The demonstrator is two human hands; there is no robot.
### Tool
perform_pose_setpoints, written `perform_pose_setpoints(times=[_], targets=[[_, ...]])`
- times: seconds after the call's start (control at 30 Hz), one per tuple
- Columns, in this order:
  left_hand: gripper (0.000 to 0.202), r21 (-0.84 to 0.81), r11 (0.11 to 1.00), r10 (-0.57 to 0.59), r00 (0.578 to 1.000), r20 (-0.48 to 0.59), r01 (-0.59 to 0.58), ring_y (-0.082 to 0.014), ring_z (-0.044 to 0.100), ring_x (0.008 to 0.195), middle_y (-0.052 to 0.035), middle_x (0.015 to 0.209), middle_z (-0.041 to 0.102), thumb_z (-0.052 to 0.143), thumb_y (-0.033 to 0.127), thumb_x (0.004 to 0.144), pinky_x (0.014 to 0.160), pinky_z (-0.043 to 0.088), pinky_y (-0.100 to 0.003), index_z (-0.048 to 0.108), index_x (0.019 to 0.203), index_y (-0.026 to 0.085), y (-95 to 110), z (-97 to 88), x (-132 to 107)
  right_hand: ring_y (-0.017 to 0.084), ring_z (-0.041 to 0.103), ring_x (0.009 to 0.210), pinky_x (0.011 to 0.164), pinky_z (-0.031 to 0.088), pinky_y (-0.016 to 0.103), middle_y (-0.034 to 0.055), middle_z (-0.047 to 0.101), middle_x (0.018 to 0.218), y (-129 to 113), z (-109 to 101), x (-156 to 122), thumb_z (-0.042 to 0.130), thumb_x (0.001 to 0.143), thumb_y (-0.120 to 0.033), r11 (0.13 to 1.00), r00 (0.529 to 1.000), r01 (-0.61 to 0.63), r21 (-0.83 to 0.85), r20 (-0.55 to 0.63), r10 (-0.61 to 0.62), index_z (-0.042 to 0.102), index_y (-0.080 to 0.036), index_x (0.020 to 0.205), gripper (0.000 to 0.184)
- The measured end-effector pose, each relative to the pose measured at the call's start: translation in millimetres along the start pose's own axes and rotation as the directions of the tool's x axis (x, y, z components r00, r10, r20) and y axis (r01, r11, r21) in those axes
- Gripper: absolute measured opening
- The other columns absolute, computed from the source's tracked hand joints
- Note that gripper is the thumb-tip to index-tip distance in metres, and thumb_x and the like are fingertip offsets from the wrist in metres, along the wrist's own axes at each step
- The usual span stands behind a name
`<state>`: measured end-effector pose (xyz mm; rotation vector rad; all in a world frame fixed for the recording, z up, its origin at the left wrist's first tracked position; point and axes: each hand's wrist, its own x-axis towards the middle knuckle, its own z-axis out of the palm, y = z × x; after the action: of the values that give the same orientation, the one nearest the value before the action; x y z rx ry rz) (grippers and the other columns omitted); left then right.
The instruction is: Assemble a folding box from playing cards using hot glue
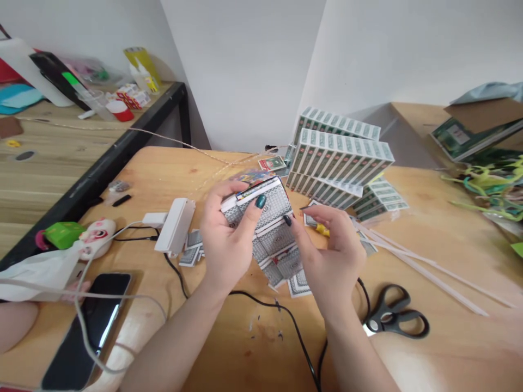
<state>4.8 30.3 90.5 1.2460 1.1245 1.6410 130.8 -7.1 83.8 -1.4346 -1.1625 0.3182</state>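
Playing cards with grey patterned backs are joined into a folded piece (274,218), held in the air above the table. My left hand (231,234) is closed around its upper left part, thumb across the card backs. Beneath that thumb, a thicker stack with white edges shows at the top. At the right edge of the piece is my right hand (333,247); its thumb tip touches or nearly touches the cards. Its index finger is bent, with a gap to the thumb, and nothing shows between them. More loose cards (300,284) lie beneath the hands.
Card boxes (343,155) stand in stacked rows behind my right hand. Black-handled scissors (394,313) and white strips (425,264) lie at right. A white power strip (175,226), a phone (87,329) and cables are at left. A black cable (281,308) crosses the front.
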Motion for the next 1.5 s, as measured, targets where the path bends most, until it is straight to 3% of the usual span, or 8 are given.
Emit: perform_pose_setpoints(times=[0.1,0.2,0.5,0.7,1.17,1.5], targets=[[0.028,0.07,0.993,0.097,0.994,-0.055,-0.093,-0.02,0.06,0.108,-0.003,0.111,0.062,0.073,0.025,0.078,0.097,0.048,-0.036,0.06,0.103,0.023,-2.6,-1.2,-0.2,0.018,0.063,0.083,0.08,0.052,0.037,0.0023,0.067,0.085,-4.9,3.6,-4.5,0.067,0.081,-0.02,0.986,0.985,0.154,-0.063,-0.069,-0.158,0.069,-0.026,0.085,0.008],[0.03,0.074,0.99,0.121,0.991,-0.053,-0.117,-0.0202,0.062,0.105,-0.0034,0.109,0.063,0.073,0.026,0.078,0.094,0.051,-0.037,0.059,0.105,0.023,-7.1,-2.4,0.4,0.016,0.064,0.081,0.075,0.053,0.034,0.003,0.067,0.085,-4.8,7.7,-6.1,0.066,0.081,-0.014,0.979,0.973,0.202,-0.031,-0.112,-0.204,0.07,-0.023,0.086,0.011],[0.03,0.067,0.99,0.123,0.992,-0.01,-0.122,-0.0205,0.06,0.109,-0.0035,0.112,0.062,0.072,0.023,0.078,0.099,0.048,-0.039,0.059,0.105,0.024,-9.7,1.9,-4.4,0.016,0.062,0.079,0.074,0.051,0.035,0.0015,0.066,0.077,-4.5,7.6,-5.5,0.067,0.08,-0.017,0.996,0.997,0.065,0.059,-0.038,-0.063,0.068,-0.022,0.076,0.007],[0.03,0.07,0.986,0.156,0.987,-0.038,-0.153,-0.0209,0.06,0.11,-0.0039,0.111,0.062,0.072,0.022,0.078,0.099,0.047,-0.039,0.059,0.105,0.023,-14.2,1.9,-3.3,0.016,0.061,0.078,0.067,0.052,0.031,0.0021,0.063,0.08,-0.9,10.2,-4.9,0.071,0.076,-0.021,0.993,0.993,-0.035,0.111,-0.104,0.046,0.067,-0.02,0.08,0.006],[0.028,0.052,0.98,0.192,0.981,-0.017,-0.191,-0.0139,0.061,0.095,-0.0009,0.102,0.061,0.071,0.019,0.078,0.084,0.05,-0.027,0.058,0.103,0.022,-12.8,4.4,-3.5,0.016,0.061,0.079,0.069,0.052,0.032,0.0023,0.065,0.081,0.0,9.2,-2.3,0.072,0.076,-0.021,0.985,0.996,-0.068,0.156,-0.039,0.075,0.069,-0.02,0.08,0.005],[0.026,0.17,0.947,0.287,0.956,-0.057,-0.274,-0.0129,0.06,0.089,-0.0007,0.099,0.058,0.069,0.024,0.08,0.081,0.051,-0.028,0.055,0.102,0.022,-10.7,8.5,-9.5,0.015,0.059,0.076,0.068,0.048,0.031,0.0005,0.065,0.076,-6.4,7.4,-4.4,0.072,0.075,-0.018,0.993,0.995,-0.064,0.102,-0.074,0.072,0.068,-0.022,0.072,0.006]])
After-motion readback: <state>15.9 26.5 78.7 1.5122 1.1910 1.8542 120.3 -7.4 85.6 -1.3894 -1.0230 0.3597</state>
